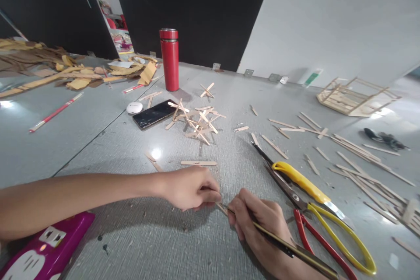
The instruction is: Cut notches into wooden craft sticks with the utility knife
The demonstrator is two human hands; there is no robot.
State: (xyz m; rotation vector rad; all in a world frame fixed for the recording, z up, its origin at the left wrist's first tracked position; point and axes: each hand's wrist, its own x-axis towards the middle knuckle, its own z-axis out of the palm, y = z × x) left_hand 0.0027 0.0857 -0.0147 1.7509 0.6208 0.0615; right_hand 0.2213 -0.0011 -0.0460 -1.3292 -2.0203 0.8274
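Note:
My left hand [192, 187] is closed, pinching the end of a small wooden craft stick [222, 210] held low over the table. My right hand [259, 223] wraps round a slim brass-coloured pen-like tool [278, 241], its thin tip touching or very near the stick at my left fingertips. The fingers hide part of the stick. Just beyond my left hand lies a flat craft stick [198, 163]. Farther off is a heap of crossed craft sticks [200, 122], with a small crossed bundle [207, 91] behind it.
Right of my hand lie yellow-handled scissors [344, 236], red-handled pliers [306, 232] and a yellow cutter [300, 179]. Loose sticks [357, 148] and a stick frame [357, 98] are farther right. A red flask [169, 61], phone [155, 113] and purple case [65, 240] stand or lie leftward.

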